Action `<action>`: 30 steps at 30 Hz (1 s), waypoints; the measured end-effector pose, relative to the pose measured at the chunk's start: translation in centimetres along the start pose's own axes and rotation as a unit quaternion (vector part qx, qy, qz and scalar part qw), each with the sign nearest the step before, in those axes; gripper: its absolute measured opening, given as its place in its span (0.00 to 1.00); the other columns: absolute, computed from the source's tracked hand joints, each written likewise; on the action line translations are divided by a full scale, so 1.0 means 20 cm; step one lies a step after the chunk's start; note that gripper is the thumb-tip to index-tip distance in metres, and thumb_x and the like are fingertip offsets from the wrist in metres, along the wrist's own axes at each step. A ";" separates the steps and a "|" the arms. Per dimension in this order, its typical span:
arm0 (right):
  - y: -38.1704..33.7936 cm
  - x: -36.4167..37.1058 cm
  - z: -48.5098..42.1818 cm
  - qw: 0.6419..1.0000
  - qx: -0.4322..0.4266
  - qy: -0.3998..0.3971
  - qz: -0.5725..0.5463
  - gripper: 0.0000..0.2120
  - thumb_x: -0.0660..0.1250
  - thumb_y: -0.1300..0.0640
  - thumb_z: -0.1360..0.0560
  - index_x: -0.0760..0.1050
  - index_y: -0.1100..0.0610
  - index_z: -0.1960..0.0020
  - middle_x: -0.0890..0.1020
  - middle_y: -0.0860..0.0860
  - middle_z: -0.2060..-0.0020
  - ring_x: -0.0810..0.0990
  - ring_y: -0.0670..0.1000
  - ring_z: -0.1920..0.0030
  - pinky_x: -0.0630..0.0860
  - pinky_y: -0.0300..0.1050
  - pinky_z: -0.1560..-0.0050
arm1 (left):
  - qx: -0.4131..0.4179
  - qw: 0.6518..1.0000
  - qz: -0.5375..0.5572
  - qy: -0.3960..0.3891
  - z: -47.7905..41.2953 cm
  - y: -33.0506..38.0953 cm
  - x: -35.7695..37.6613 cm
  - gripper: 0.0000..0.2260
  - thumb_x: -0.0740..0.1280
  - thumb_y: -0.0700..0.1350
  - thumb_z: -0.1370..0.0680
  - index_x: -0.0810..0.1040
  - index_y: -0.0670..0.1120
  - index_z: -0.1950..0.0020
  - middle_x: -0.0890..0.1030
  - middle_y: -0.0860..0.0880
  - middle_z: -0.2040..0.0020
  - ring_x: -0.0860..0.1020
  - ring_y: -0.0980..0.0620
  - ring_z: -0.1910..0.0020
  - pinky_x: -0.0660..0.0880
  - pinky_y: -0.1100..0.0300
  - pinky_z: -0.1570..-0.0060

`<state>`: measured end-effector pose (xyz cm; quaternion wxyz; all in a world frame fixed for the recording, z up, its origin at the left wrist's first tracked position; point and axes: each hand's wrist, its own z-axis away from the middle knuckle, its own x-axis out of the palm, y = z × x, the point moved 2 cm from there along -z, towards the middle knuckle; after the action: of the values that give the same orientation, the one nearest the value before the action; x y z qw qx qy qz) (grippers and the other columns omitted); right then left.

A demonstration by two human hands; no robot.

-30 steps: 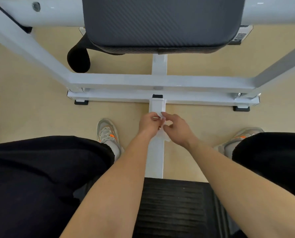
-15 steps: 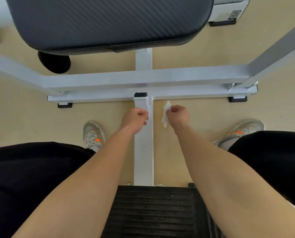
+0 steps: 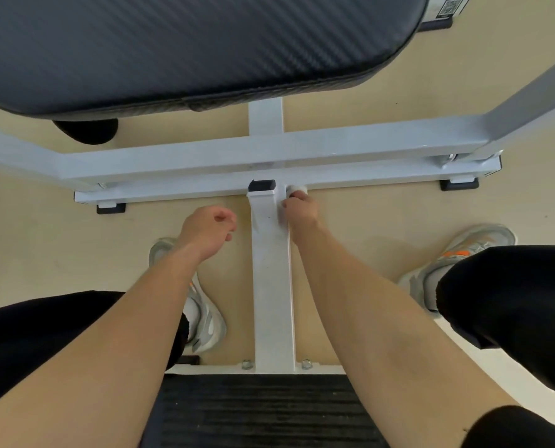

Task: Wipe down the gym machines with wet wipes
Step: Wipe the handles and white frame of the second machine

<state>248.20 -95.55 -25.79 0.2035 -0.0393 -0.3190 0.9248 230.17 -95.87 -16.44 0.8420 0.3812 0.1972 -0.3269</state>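
Right hand (image 3: pixel 300 211) pinches wet wipe (image 3: pixel 297 189) at the 12 o'clock end of centre beam (image 3: pixel 272 270). Left hand (image 3: pixel 208 228) curled, empty, at its 9 o'clock. Frame wiping in hand; next likely needs a pressed stroke toward 6 o'clock.

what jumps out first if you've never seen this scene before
A big black pad fills the top of the view, with a white centre bar running from under it toward the person. Where that bar meets the crossbar, the right hand grips a wet wipe, while the left hand hangs curled and empty to the bar's left.
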 end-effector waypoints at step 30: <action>-0.01 -0.09 -0.05 0.998 -0.049 -0.033 0.020 0.07 0.64 0.65 0.21 0.81 0.61 0.50 0.79 0.48 0.62 0.75 0.44 0.63 0.72 0.31 0.64 | -0.006 0.999 -0.037 -0.022 0.02 -0.09 -0.01 0.06 0.65 0.45 0.19 0.81 0.52 0.47 0.83 0.52 0.48 0.83 0.54 0.55 0.74 0.61 0.61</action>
<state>250.05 -95.57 -26.55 0.1723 -0.0254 -0.3690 0.9129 228.73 -97.04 -17.00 0.8357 0.3614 0.1948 -0.3648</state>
